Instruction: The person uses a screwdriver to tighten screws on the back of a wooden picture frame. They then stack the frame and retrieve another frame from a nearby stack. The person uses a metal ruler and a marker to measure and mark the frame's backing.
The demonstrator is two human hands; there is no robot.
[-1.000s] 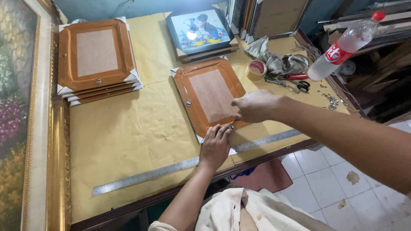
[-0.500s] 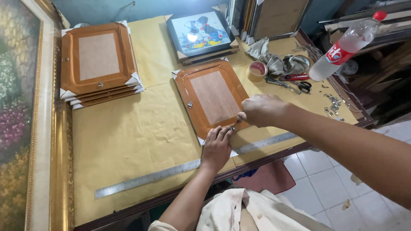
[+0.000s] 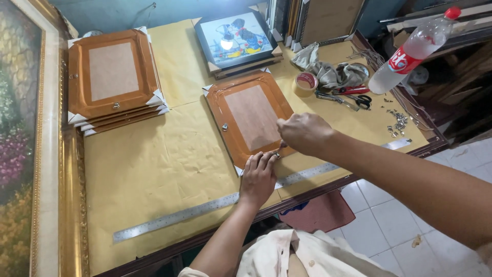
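A brown wooden picture frame (image 3: 251,117) lies face down near the middle of the table (image 3: 154,169), which is covered in yellow-brown paper, with the frame's lower end close to the table's near edge. The left hand (image 3: 258,177) lies flat, palm down, on the frame's near corner, its fingers (image 3: 265,160) stretched out together and pressing on the wood; it grips nothing. The right hand (image 3: 306,133) hovers just above that same lower edge, curled into a loose fist, with the fingertips pinched narrowly together at the frame's rim right beside the left fingertips. Whether something small sits in that pinch cannot be told.

A long steel ruler (image 3: 215,205) runs along the near edge of the table, passing under the left wrist. At the far left corner stands a stack of similar brown frames (image 3: 114,77), also face down. Toward the far edge lies a black-framed picture (image 3: 237,39), face up on another frame. To the right of the middle frame sit a roll of tape (image 3: 306,83), a crumpled grey cloth (image 3: 333,73), red-handled scissors (image 3: 353,97) and, near the right edge, a scatter of small metal clips (image 3: 397,123). A clear plastic bottle (image 3: 412,48) with a red cap rests tilted at the far right corner. A large gilt-framed painting (image 3: 25,154) leans along the table's left edge.
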